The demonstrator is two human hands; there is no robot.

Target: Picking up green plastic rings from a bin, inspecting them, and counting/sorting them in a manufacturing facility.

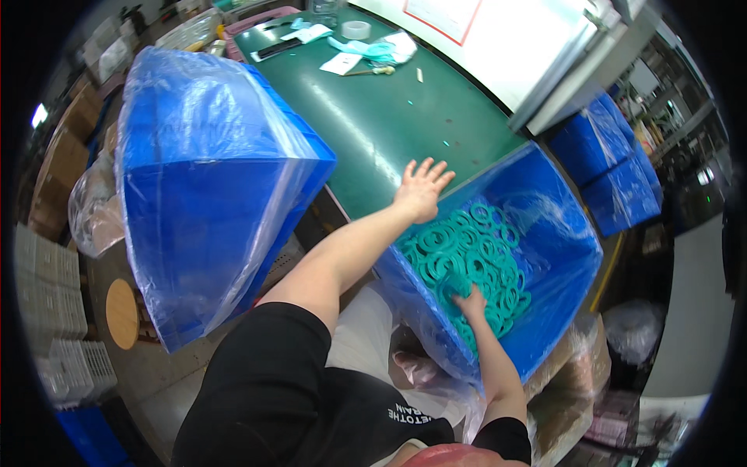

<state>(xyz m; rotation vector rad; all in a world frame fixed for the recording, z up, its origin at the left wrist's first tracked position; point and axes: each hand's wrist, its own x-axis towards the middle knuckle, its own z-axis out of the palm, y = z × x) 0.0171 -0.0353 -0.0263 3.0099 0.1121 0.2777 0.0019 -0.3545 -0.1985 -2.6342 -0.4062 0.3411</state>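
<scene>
My left hand is stretched out with its fingers spread, at the near edge of the green table beside the rim of a blue bin. Nothing is in it. Inside that bin, lined with clear plastic film, lies a heap of teal rings. My right hand reaches down among them, its fingers closed round a small bunch of teal rings. The bunch partly hides the fingers, and I cannot tell how many rings it holds.
To the left stands a large film-covered blue bin. On the green table lie a tape roll, a teal bundle and a thin tool with a pale handle. More blue bins stand at right; a round stool is at left.
</scene>
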